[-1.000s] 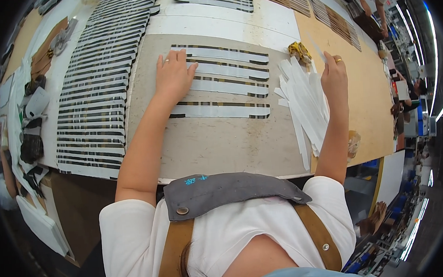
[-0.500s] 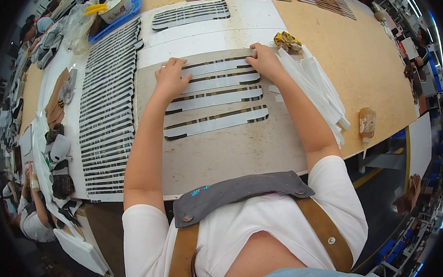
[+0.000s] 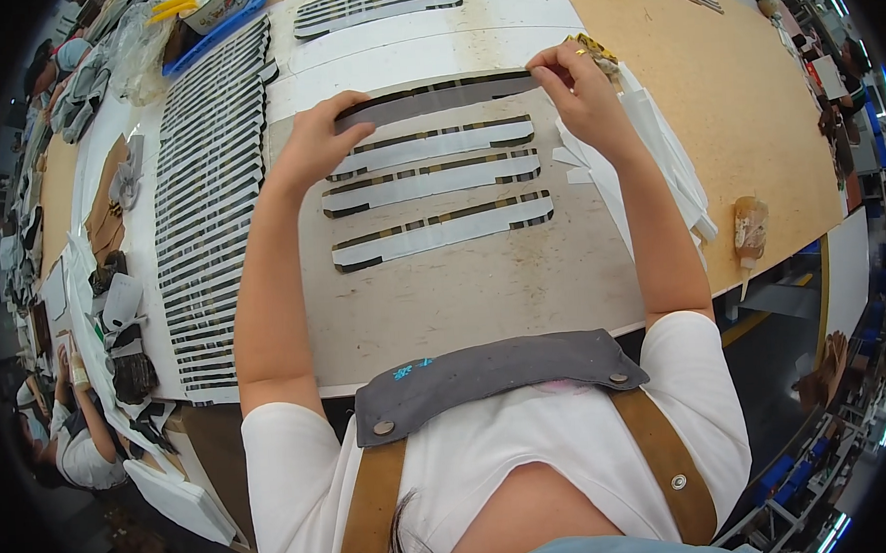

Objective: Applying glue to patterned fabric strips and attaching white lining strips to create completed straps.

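A long strip [image 3: 439, 98] with a dark patterned edge is stretched between my two hands, its near side tilted up above the grey board [image 3: 445, 306]. My left hand [image 3: 321, 141] pinches its left end, thumb pointing right. At the right end my right hand [image 3: 575, 84] grips the tip between thumb and fingers. Below it lie three similar white strips with dark checked edges: an upper strip [image 3: 446, 144], a middle strip [image 3: 438, 184] and a lower strip [image 3: 446, 228], roughly parallel and apart from one another.
Left of the board runs a long overlapping row of strips [image 3: 215, 218]. More strips [image 3: 379, 6] lie beyond. White paper strips [image 3: 657, 155] are heaped at the right, near a glue bottle [image 3: 749, 230]. A blue tray [image 3: 215, 33] stands far left. Another person [image 3: 81, 446] works at lower left.
Both hands have lifted the farthest strip off the board and moved slightly farther apart. The strip has tilted and looks darker. The other three strips still lie on the board.
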A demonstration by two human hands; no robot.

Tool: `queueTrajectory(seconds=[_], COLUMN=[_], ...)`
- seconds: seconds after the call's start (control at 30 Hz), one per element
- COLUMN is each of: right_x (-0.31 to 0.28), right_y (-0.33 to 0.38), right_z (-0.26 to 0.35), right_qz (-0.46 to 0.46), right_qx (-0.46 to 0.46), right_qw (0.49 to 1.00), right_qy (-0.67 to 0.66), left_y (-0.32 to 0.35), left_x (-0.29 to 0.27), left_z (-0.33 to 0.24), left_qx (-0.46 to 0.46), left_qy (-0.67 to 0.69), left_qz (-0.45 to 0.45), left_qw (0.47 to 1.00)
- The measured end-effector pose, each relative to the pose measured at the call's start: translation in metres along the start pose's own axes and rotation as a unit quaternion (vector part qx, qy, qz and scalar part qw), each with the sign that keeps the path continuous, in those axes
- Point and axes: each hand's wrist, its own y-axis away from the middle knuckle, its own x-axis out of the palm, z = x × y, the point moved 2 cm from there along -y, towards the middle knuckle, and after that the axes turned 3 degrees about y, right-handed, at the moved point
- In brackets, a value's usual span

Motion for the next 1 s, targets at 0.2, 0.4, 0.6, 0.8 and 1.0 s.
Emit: queueTrajectory(seconds=[0.2,0.4,0.6,0.8,1.0], right_x=[0.007,0.032,0.032,0.033,0.032], right_y=[0.023,0.032,0.032,0.033,0.031], right_z=[-0.02,-0.038,-0.035,-0.033,-0.033], right_qz=[0.117,0.184,0.178,0.167,0.19], right_qx=[0.154,0.172,0.152,0.146,0.165], right_qw=[0.979,0.968,0.971,0.975,0.967], right_qy=[-0.06,0.022,0.04,0.031,0.044], left_y=[0.039,0.052,0.051,0.05,0.048], left_x=[-0.017,0.002,0.008,0.007,0.008], left_z=[0.033,0.047,0.05,0.052,0.048], left_qx=[-0.006,-0.117,-0.105,-0.092,-0.093], left_qy=[0.073,0.02,-0.066,-0.088,-0.11], left_qz=[0.009,-0.043,-0.099,-0.103,-0.097], left_qw=[0.997,0.992,0.987,0.986,0.985])
